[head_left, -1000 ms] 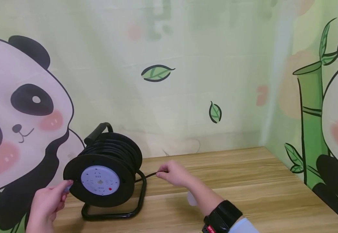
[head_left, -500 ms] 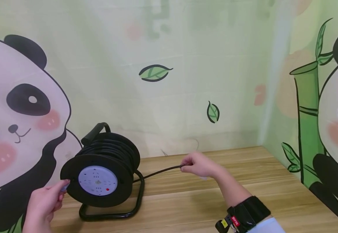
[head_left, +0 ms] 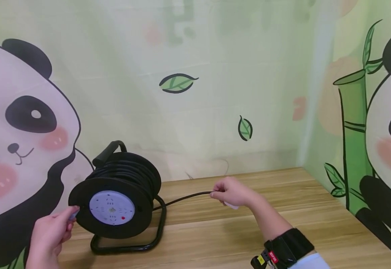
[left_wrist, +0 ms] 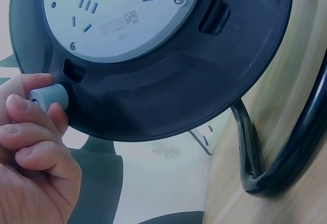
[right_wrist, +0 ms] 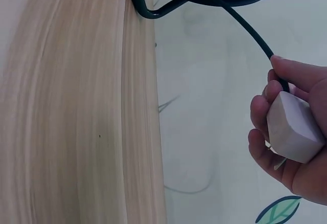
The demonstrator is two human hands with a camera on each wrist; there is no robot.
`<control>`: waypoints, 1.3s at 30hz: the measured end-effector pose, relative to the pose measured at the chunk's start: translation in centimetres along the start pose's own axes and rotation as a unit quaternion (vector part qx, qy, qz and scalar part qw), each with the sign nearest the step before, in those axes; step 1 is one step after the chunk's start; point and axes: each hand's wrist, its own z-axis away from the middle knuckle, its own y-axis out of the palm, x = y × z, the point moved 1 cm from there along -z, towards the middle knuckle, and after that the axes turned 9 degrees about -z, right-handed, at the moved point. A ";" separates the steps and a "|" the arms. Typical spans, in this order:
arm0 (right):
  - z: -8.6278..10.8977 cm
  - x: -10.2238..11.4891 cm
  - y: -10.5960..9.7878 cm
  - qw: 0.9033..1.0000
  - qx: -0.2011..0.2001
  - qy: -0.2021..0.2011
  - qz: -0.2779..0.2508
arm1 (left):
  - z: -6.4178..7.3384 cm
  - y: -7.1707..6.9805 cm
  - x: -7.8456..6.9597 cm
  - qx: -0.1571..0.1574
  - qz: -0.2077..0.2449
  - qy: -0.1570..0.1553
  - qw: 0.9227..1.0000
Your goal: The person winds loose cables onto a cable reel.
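Note:
A black cable reel (head_left: 114,183) with a round white socket panel (head_left: 112,207) stands on the table at left. My left hand (head_left: 49,231) pinches a small pale cylindrical knob (left_wrist: 53,97) near the edge of its front disc. To the reel's right, my right hand (head_left: 230,191) pinches the black power cord (head_left: 189,195) between thumb and fingers. The cord runs from behind the reel's frame to that hand, raised above the wood. In the right wrist view, a white plug (right_wrist: 294,129) at the cord's end sits within the palm.
The reel's bent black tube stand (head_left: 128,248) rests on the wood-grain table (head_left: 249,231). A black carry handle (head_left: 108,154) rises at its top. Behind the table hangs a pale green backdrop (head_left: 199,123) printed with pandas, leaves and bamboo.
My right hand has moved right, away from the reel, and more cord shows between them; it is nearly still over the last half second. The left hand stays on the knob.

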 end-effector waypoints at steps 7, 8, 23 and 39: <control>0.1 -0.4 0.6 0.999 0.022 0.016 -0.018 | 0.5 0.3 -1.0 -0.027 0.056 0.018 0.998; 0.1 -0.4 0.7 0.999 0.024 0.019 -0.025 | 0.6 0.4 -1.1 -0.029 0.070 0.020 0.997; -1.5 0.6 4.2 0.991 -0.002 -0.002 -0.133 | 4.3 2.9 -5.4 -0.078 0.144 0.116 0.980; -4.7 3.2 9.6 0.967 0.005 0.031 -0.251 | 7.9 7.2 -8.1 -0.092 -0.087 0.255 0.959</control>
